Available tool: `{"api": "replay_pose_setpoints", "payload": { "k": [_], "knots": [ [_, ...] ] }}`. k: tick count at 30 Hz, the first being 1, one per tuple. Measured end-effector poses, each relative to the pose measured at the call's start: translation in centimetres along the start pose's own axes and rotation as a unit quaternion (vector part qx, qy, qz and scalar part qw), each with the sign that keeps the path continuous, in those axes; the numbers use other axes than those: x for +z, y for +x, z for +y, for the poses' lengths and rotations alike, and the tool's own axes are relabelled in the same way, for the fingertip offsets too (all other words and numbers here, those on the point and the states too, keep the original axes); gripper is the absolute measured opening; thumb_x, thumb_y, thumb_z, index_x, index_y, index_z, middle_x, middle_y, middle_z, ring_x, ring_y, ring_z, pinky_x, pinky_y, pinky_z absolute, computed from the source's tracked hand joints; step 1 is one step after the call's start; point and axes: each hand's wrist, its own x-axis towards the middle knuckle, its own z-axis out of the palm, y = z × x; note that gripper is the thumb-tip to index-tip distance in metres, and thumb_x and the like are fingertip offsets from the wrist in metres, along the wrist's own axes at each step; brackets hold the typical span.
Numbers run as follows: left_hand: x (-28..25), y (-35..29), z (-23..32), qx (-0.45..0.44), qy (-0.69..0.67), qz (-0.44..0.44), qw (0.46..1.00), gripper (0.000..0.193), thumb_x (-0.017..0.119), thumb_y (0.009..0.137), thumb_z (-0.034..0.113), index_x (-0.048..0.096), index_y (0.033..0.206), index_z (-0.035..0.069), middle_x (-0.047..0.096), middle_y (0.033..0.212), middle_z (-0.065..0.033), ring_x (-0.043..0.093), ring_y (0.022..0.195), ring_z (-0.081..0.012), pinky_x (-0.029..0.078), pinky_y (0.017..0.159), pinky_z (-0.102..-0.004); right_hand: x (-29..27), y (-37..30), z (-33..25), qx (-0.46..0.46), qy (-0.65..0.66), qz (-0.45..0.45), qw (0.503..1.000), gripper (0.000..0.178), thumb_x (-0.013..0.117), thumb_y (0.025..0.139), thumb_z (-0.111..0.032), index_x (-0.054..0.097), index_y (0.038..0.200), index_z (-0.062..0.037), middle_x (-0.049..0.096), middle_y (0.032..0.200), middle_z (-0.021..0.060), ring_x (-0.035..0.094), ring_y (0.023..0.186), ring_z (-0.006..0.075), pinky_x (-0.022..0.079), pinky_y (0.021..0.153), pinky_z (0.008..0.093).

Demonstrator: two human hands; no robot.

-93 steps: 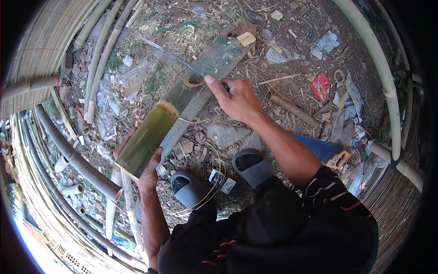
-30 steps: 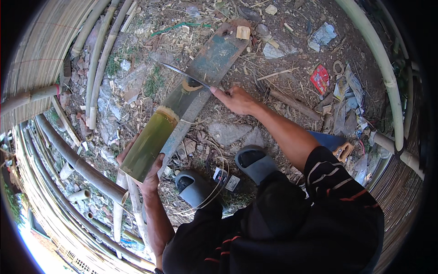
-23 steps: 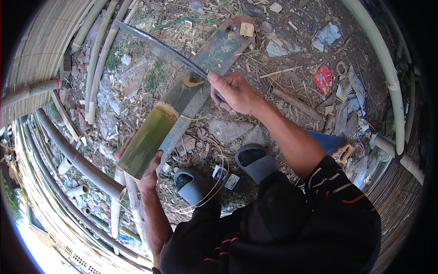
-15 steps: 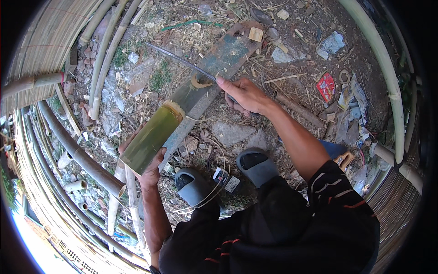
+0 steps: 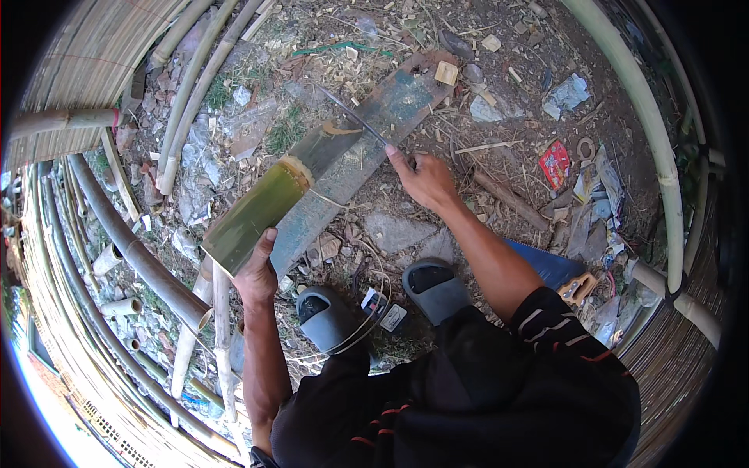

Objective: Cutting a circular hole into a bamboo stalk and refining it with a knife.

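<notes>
My left hand (image 5: 256,269) grips the near end of a thick bamboo section (image 5: 253,214), thumb on its near side and the other fingers hidden underneath. The bamboo's near part is smooth green. Past a pale, rough ring, a duller and narrower part (image 5: 324,148) reaches along a wooden plank (image 5: 312,214) with worn blue paint. Closed around a long knife (image 5: 351,114), my right hand (image 5: 427,181) is to the right of the bamboo's far end. The dark, thin blade points up and left, crossing over the plank close to that end; whether it touches the bamboo I cannot tell.
A handsaw (image 5: 558,269) with a blue blade and wooden handle lies by my right forearm. Bamboo poles (image 5: 144,257) lean at the left, and a long pale pole (image 5: 644,117) curves along the right. Wood chips and litter cover the ground around my sandals (image 5: 328,320).
The knife's tip has swung right and nearer the bamboo's far end, and the blade looks shorter. The bamboo has shifted slightly away from me. My left hand keeps its grip.
</notes>
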Motion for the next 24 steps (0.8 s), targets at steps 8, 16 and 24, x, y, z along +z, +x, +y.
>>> {"api": "replay_pose_setpoints", "payload": {
  "k": [8, 16, 24],
  "knots": [
    [-0.6, -0.6, 0.1, 0.105, 0.217, -0.078, 0.967, 0.088, 0.096, 0.07, 0.02, 0.042, 0.136, -0.006, 0.06, 0.135, -0.0219, 0.062, 0.122, -0.0283, 0.051, 0.104, -0.0402, -2.6, -3.1, -3.6, -0.078, 0.115, 0.115, 0.984, 0.086, 0.041, 0.096, -0.077, 0.068, 0.071, 0.0003, 0.06, 0.057, 0.0177, 0.062, 0.054, 0.034, 0.046, 0.054, 0.0494],
    [-0.8, 0.1, 0.1, 0.077, 0.182, -0.061, 0.978, 0.09, 0.096, 0.071, 0.022, 0.041, 0.136, -0.007, 0.06, 0.132, -0.0199, 0.062, 0.12, -0.0263, 0.052, 0.103, -0.0393, 0.3, -2.0, -3.3, -0.059, 0.049, 0.063, 0.995, 0.077, 0.051, 0.098, -0.07, 0.069, 0.072, 0.0, 0.047, 0.046, 0.0076, 0.049, 0.042, 0.0222, 0.039, 0.045, 0.0432],
    [-0.2, 0.3, -0.1, 0.098, 0.189, -0.063, 0.975, 0.089, 0.097, 0.069, 0.027, 0.046, 0.134, -0.006, 0.06, 0.13, -0.0174, 0.062, 0.119, -0.0249, 0.05, 0.103, -0.0382, 1.8, -0.2, -0.2, 0.001, 0.019, 0.104, 0.994, 0.083, 0.046, 0.097, -0.075, 0.068, 0.069, 0.0003, 0.056, 0.05, 0.0143, 0.059, 0.047, 0.0307, 0.045, 0.047, 0.0464]
  ]
}}
